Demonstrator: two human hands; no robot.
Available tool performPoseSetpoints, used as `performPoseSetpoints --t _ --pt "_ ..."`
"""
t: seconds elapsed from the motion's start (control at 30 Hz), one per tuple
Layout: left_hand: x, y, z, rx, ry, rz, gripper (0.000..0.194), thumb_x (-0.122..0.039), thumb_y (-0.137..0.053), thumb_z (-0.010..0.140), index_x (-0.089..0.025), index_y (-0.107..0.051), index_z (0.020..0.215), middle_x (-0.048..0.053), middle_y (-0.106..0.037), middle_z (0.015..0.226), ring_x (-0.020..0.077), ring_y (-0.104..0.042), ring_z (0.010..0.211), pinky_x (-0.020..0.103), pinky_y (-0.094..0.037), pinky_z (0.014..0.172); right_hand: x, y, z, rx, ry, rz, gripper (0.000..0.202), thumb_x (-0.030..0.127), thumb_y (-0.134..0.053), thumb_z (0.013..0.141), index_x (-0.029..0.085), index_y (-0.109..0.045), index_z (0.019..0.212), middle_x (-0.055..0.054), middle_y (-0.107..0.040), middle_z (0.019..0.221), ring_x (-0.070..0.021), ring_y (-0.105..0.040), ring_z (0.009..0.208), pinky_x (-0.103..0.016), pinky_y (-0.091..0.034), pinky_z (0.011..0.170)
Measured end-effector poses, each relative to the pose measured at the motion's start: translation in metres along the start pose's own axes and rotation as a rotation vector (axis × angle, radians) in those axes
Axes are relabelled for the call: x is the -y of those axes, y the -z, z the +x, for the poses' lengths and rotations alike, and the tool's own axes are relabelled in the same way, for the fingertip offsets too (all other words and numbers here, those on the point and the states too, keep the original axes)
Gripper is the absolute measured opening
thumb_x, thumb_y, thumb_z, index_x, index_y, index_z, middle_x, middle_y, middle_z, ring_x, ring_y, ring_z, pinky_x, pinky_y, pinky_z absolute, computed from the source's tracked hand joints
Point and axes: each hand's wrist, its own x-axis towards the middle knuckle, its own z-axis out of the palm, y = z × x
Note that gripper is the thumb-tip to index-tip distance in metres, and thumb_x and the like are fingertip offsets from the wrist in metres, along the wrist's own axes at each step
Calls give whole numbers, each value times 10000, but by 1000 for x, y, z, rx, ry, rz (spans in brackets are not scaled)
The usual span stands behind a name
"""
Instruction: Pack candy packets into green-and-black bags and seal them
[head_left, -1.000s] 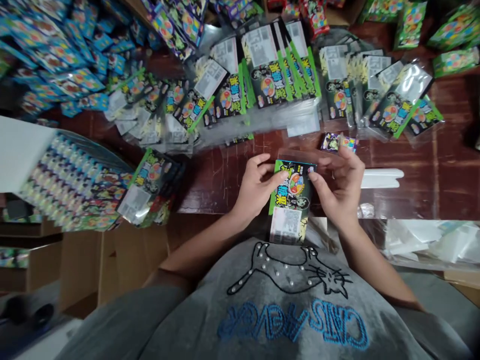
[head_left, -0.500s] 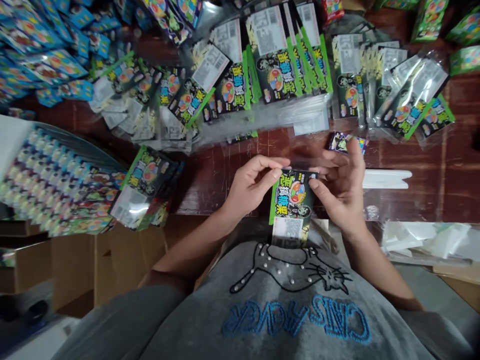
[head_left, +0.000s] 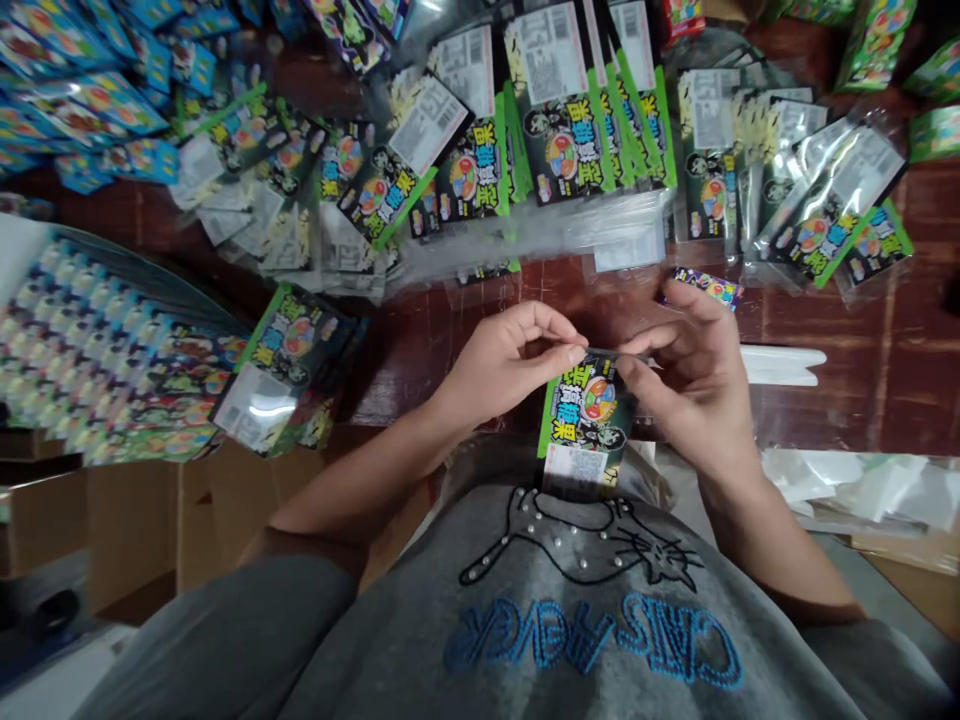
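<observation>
A black and green candy bag [head_left: 581, 420] with a clear plastic top hangs in front of my chest, its printed face towards me. My left hand [head_left: 517, 355] pinches its upper edge at the left between thumb and forefinger. At the right end of the same edge, my right hand [head_left: 686, 375] grips it with thumb and forefinger, the other fingers lifted and curled. Against the grey shirt, the bag's lower end is partly hidden. Just beyond my right hand lies a small purple packet [head_left: 705, 287] on the dark red table [head_left: 450, 340].
Similar candy bags [head_left: 559, 150] lie in heaps along the table's far side. Blue packets [head_left: 82, 100] are piled at far left, with a patterned stack [head_left: 127, 350] nearer. White strips [head_left: 784, 365] lie to the right. Cardboard boxes [head_left: 135, 530] stand below the table's left edge.
Both hands have closed in on the bag's top edge. The right thumb and forefinger have come together on it, and the right fingers have lowered and curled. The view has shifted slightly.
</observation>
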Motion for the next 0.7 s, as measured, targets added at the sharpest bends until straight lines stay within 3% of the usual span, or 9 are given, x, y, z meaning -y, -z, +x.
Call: performPoseSetpoints --t 0.1,0.23,0.37,0.43,0.5,0.6,0.7 --pt "-5 4 7 3 -10 50 165 -331 -817 903 -169 -785 889 35 -813 910 136 -721 820 275 -555 795 2 -3 9 -33 -35 54 674 429 -826 933 370 -485 1511 30 -761 940 -184 -726 814 -369 -656 790" --pt "2 12 9 39 -47 35 198 -378 -821 931 -182 -809 912 36 -822 919 140 -734 829 282 -566 812 5 -4 5 -34 -28 32 728 425 -814 941 408 -450 1571 36 -767 934 -206 -759 855 -419 -679 856" --pt "15 19 3 132 -188 -54 242 -400 -895 880 -187 -792 930 63 -834 1044 167 -776 958 292 -612 866 7 5 -15 32 50 -39 783 401 -777 983 460 -379 1654 -8 -805 1138 -255 -785 1078 -482 -669 979" --pt "19 18 -1 136 -229 -80 245 -377 -914 866 -186 -776 932 67 -829 1070 166 -779 979 291 -623 878 12 15 -18 86 89 -56 755 359 -790 975 463 -432 1632 -13 -793 1229 -261 -769 1159 -493 -639 1044" --pt "20 15 -3 114 -237 -65 218 -355 -896 891 -182 -769 933 71 -826 1070 159 -778 980 292 -626 896 23 28 -12 113 87 -99 589 344 -800 965 436 -585 1506 -15 -770 1231 -250 -757 1126 -474 -619 1039" --pt "17 9 -5 86 -243 -19 197 -349 -871 915 -179 -774 933 72 -827 1052 159 -775 971 300 -627 915 46 41 13 234 73 -227 179 386 -811 948 328 -743 1103 -16 -717 1047 -210 -696 955 -406 -586 902" --pt "13 5 -7 67 -231 36 208 -379 -857 921 -186 -781 927 68 -831 1017 164 -770 937 313 -630 911 63 40 39 517 66 -404 228 475 -771 943 269 -694 882 -21 -668 906 -190 -631 811 -384 -532 757"
